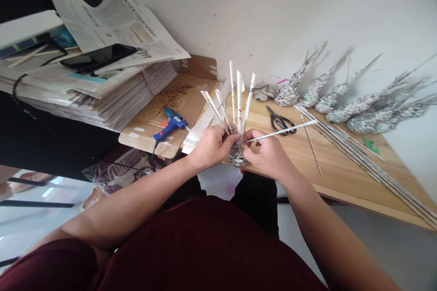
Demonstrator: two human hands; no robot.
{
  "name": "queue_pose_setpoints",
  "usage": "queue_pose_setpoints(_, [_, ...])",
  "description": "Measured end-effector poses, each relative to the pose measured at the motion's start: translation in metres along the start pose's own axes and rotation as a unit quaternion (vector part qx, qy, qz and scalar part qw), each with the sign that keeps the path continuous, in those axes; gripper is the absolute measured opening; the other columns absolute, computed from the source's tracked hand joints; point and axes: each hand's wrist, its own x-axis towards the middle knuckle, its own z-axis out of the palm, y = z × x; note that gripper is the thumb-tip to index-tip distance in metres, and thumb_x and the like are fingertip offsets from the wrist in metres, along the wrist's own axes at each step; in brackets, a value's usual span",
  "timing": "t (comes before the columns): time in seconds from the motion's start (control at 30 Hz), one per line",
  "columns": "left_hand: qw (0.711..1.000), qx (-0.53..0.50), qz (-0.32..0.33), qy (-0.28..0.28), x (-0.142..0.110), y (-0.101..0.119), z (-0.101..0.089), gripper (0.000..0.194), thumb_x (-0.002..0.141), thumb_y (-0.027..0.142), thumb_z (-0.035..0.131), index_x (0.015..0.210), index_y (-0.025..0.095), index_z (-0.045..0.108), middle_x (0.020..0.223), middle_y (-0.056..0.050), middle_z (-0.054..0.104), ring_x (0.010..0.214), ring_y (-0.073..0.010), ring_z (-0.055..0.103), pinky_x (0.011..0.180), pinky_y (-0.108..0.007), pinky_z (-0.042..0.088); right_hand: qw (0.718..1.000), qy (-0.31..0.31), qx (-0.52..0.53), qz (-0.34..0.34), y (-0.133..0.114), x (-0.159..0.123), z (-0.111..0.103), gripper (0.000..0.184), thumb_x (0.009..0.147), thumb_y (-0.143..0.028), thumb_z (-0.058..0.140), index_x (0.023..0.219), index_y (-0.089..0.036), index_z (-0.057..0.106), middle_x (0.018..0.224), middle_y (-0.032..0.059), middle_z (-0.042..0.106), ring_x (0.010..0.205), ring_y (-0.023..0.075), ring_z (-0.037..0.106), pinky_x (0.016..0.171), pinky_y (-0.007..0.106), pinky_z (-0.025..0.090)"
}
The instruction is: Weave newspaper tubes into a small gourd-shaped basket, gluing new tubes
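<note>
Between my hands, at the table's front edge, sits a small round basket (236, 155) woven from rolled newspaper. Several upright paper tubes (239, 100) rise from it and fan out. My left hand (214, 146) is closed on the basket's left rim, its thumb against the base of the tubes. Pinched in my right hand (266, 152) at the right rim is a paper tube (290, 131) that sticks out to the right. The fingertips partly hide the top of the weave.
A blue glue gun (170, 125) lies on cardboard (146, 138) at the left, beside a tall newspaper stack (129, 100) with a phone (99, 56) on top. Black scissors (280, 122), long paper tubes (368, 168) and several woven pieces (288, 93) lie to the right, near the wall.
</note>
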Motion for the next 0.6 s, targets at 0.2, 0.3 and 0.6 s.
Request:
queue_pose_setpoints(0.2, [1.000, -0.002, 0.027, 0.006, 0.000, 0.001, -0.002, 0.012, 0.093, 0.025, 0.059, 0.091, 0.016, 0.066, 0.076, -0.002, 0.070, 0.068, -0.0141, 0.064, 0.068, -0.026, 0.048, 0.996, -0.064, 0.044, -0.031, 0.006, 0.000, -0.011, 0.016, 0.088, -0.033, 0.067, 0.097, -0.021, 0.071, 0.095, 0.0036, 0.075, 0.081, 0.0185, 0.068, 0.070, 0.029, 0.051])
queue_pose_setpoints(0.3, [0.999, -0.010, 0.031, 0.005, -0.001, 0.001, -0.001, 0.011, 0.093, 0.025, 0.060, 0.091, 0.016, 0.066, 0.076, -0.002, 0.070, 0.068, -0.0139, 0.064, 0.067, -0.026, 0.048, 0.997, -0.047, 0.047, -0.032, 0.006, 0.001, -0.009, 0.014, 0.089, -0.033, 0.067, 0.091, -0.020, 0.070, 0.088, 0.0035, 0.074, 0.080, 0.0189, 0.068, 0.072, 0.031, 0.052])
queue_pose_setpoints(0.6, [0.964, -0.255, -0.035, -0.062, 0.006, -0.014, 0.000, 0.026, 0.094, 0.034, 0.065, 0.112, 0.016, 0.061, 0.074, 0.000, 0.066, 0.064, -0.0120, 0.066, 0.064, -0.025, 0.058, 0.988, -0.061, 0.141, 0.024, 0.014, 0.002, -0.003, 0.014, 0.092, -0.034, 0.065, 0.092, -0.020, 0.064, 0.084, 0.0025, 0.071, 0.072, 0.0175, 0.068, 0.065, 0.030, 0.054])
